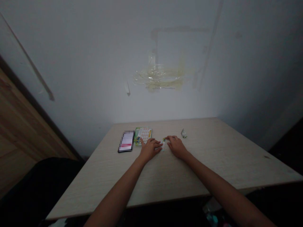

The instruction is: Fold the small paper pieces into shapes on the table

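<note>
A small pale strip with green at its far end, perhaps paper, lies on the table between my two hands. My left hand rests palm down on its left, thumb spread away and fingertips at the strip's edge. From the other side my right hand reaches in, fingers apart and slightly bent, with the fingertips by the strip's green end. Neither hand appears closed around anything. Beyond my left hand is a stack of printed green and white sheets or booklets, partly hidden by that hand.
A phone with a blurred screen lies left of the stack. A crumpled scrap sits beyond my right hand. The pale wooden table meets a wall bearing strips of clear tape. Dark shapes flank the table.
</note>
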{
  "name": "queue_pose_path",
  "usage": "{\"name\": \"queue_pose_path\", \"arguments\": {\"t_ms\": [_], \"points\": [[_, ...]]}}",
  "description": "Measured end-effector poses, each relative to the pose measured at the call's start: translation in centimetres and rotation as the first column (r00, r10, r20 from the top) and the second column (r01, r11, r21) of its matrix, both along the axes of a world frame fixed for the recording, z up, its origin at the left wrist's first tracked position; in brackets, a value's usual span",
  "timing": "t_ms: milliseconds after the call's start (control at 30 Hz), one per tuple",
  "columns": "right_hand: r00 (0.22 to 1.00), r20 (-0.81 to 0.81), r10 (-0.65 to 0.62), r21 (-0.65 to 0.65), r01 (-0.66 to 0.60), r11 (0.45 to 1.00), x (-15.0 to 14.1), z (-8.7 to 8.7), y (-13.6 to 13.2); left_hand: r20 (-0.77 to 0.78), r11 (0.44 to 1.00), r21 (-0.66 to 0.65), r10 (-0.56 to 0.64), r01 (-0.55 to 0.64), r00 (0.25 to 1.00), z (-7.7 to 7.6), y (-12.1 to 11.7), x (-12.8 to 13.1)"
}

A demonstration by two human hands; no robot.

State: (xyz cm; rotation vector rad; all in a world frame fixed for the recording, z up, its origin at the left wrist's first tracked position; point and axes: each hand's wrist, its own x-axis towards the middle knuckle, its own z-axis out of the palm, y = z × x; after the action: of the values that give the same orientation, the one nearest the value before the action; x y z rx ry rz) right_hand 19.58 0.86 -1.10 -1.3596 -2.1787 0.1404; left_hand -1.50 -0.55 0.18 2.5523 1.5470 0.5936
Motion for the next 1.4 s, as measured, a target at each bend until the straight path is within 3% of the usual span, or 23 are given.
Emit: {"name": "queue_pose_path", "arguments": {"t_ms": [167,600,1400], "points": [[0.995,-0.081,0.054,0.019,-0.052,0.998,0.2,-0.2,0.3,-0.017,1.0,0.016,0.016,-0.016,1.0,0.1,-0.1,0.1],[0.99,-0.043,0.134,0.056,-0.131,0.99,0.1,0.6,-0.5,-0.031,1.0,0.024,0.004,-0.003,1.0,0.0,0.1,0.1],[0.916,-0.1,0.389,0.104,-0.379,0.919,0.4,2.0,-2.6,-0.044,1.0,0.016,-0.004,0.004,0.999,0.1,0.0,0.1]]}}
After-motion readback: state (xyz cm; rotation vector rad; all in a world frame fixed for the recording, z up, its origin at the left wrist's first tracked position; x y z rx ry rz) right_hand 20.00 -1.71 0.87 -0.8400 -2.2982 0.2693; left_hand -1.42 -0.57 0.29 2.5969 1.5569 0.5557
